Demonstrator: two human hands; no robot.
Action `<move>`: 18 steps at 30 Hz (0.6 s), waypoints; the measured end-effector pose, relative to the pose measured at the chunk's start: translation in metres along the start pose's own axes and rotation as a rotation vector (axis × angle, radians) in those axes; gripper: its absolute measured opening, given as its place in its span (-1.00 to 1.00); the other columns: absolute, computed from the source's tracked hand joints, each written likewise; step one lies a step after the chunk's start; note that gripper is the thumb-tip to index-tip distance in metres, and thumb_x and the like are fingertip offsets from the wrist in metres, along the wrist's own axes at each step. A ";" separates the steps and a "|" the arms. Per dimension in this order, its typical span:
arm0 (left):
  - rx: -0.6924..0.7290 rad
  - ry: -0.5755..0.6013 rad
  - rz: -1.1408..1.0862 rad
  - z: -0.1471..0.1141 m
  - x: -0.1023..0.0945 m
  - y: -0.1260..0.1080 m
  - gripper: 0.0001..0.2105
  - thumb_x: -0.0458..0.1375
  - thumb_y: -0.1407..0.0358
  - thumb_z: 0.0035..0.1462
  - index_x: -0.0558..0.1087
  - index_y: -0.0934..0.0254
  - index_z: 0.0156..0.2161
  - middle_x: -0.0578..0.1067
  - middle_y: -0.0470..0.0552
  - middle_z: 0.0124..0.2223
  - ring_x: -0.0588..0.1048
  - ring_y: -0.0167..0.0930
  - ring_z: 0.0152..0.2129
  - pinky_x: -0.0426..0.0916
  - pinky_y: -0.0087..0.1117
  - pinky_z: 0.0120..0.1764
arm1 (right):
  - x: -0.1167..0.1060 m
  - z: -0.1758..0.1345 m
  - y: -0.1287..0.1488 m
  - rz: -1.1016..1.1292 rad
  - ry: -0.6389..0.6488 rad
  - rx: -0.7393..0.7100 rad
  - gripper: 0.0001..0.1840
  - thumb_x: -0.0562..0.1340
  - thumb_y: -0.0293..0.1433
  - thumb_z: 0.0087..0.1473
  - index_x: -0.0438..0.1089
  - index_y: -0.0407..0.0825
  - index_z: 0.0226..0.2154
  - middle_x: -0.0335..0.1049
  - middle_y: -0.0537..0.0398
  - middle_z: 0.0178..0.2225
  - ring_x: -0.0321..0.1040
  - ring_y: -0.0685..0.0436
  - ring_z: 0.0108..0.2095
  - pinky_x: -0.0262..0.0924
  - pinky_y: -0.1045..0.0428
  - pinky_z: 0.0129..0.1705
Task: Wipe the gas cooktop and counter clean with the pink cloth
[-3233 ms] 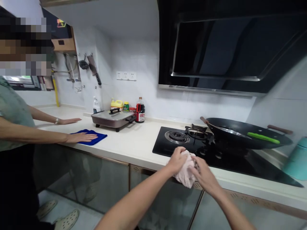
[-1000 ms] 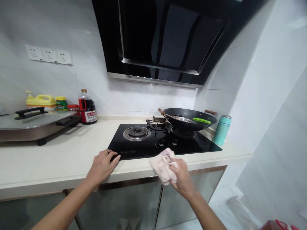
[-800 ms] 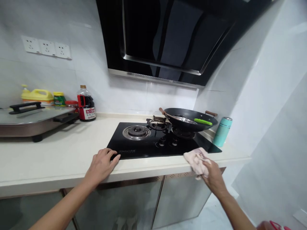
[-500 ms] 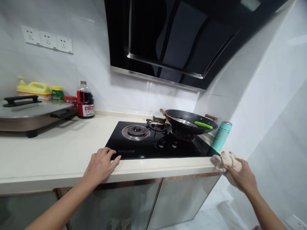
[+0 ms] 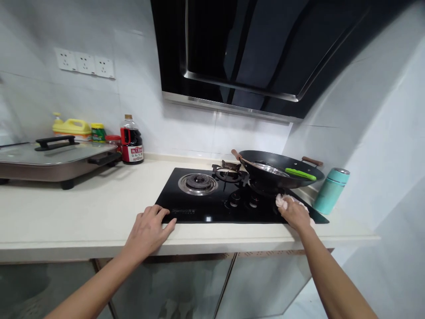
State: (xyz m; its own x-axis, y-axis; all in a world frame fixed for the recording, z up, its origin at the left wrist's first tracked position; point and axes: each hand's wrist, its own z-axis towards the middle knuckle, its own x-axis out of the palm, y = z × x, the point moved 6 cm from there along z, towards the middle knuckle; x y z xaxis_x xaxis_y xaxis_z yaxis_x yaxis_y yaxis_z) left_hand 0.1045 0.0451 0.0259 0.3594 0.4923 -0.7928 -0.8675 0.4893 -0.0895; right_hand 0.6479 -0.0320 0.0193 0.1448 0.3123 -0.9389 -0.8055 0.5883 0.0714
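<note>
My left hand [image 5: 149, 228] rests on the counter at the front left corner of the black gas stove [image 5: 207, 210], fingers spread and fingertips on the glass edge. In my right hand [image 5: 295, 215] is a bunched pale cloth [image 5: 283, 202], pressed on the stove's right front part, below the wok. The black wok [image 5: 279, 180] sits over the right burner, with a green-handled utensil [image 5: 300, 174] and a metal piece inside. Two control knobs [image 5: 234, 200] stand left of the cloth. The left burner [image 5: 198, 183] is bare, and a loose pan support [image 5: 229, 172] lies behind it.
A teal flask [image 5: 332, 190] stands right of the stove. On the left are a lidded electric pan [image 5: 56, 166], a soy sauce bottle [image 5: 132, 141], a green jar [image 5: 98, 132] and a yellow jug [image 5: 72, 128]. The black range hood [image 5: 232, 53] hangs overhead.
My right hand has moved the cloth left and inward, from the counter's front edge by the flask onto the stove glass. My left hand stays at the stove corner. The view has shifted slightly.
</note>
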 end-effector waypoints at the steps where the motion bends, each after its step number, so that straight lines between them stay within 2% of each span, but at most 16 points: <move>1: 0.000 0.005 0.005 0.000 0.000 -0.001 -0.65 0.05 0.06 0.28 0.55 0.25 -0.10 0.55 0.15 -0.07 0.48 -0.13 -0.08 0.37 -0.10 -0.09 | -0.003 -0.002 0.006 0.002 0.007 -0.028 -0.45 0.11 -0.13 0.25 0.30 0.04 0.22 0.49 -0.21 0.02 0.44 -0.38 0.05 0.23 -0.15 0.03; 4: -0.004 0.018 0.019 0.000 0.000 -0.002 -0.64 0.04 0.06 0.28 0.55 0.26 -0.09 0.55 0.16 -0.06 0.47 -0.13 -0.07 0.36 -0.10 -0.08 | -0.009 -0.011 0.027 0.031 0.038 -0.108 -0.49 0.12 -0.14 0.25 0.35 0.06 0.19 0.51 -0.13 0.04 0.45 -0.32 0.03 0.23 -0.09 0.02; 7: -0.015 0.013 0.024 -0.001 0.000 -0.001 -0.66 0.05 0.07 0.28 0.54 0.25 -0.09 0.54 0.16 -0.05 0.47 -0.14 -0.07 0.35 -0.12 -0.07 | -0.015 -0.027 0.051 0.030 0.014 -0.189 -0.50 0.15 -0.17 0.23 0.37 0.03 0.17 0.51 -0.12 0.02 0.44 -0.30 0.02 0.21 -0.06 0.03; 13: -0.017 0.006 0.005 -0.003 -0.001 -0.002 -0.73 0.09 0.12 0.28 0.53 0.21 -0.09 0.54 0.12 -0.05 0.46 -0.17 -0.08 0.32 -0.15 -0.05 | -0.028 -0.083 0.098 0.027 -0.048 -0.326 -0.55 0.17 -0.25 0.18 0.42 -0.07 0.07 0.52 -0.18 -0.11 0.47 -0.28 -0.11 0.20 -0.07 -0.05; 16: -0.032 0.020 0.000 -0.004 -0.001 -0.003 -0.74 0.10 0.13 0.28 0.53 0.21 -0.09 0.53 0.12 -0.05 0.46 -0.17 -0.07 0.32 -0.15 -0.04 | -0.033 -0.105 0.120 0.161 -0.035 -0.406 -0.58 0.17 -0.25 0.17 0.44 -0.01 0.05 0.53 -0.11 -0.14 0.46 -0.27 -0.13 0.21 -0.06 -0.07; 18: -0.038 0.030 -0.013 -0.005 -0.002 -0.003 -0.75 0.10 0.14 0.29 0.53 0.22 -0.10 0.53 0.13 -0.05 0.45 -0.17 -0.06 0.31 -0.14 -0.03 | -0.034 -0.104 0.126 0.359 0.046 -0.362 -0.57 0.19 -0.21 0.14 0.45 0.06 0.04 0.55 -0.02 -0.16 0.47 -0.24 -0.15 0.23 -0.04 -0.10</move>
State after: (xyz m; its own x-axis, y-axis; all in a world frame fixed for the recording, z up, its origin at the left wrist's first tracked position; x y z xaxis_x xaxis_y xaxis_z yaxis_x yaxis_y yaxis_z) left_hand 0.1051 0.0396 0.0247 0.3605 0.4640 -0.8091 -0.8757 0.4671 -0.1223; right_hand 0.4817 -0.0463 0.0252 -0.1964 0.4092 -0.8911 -0.9485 0.1511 0.2785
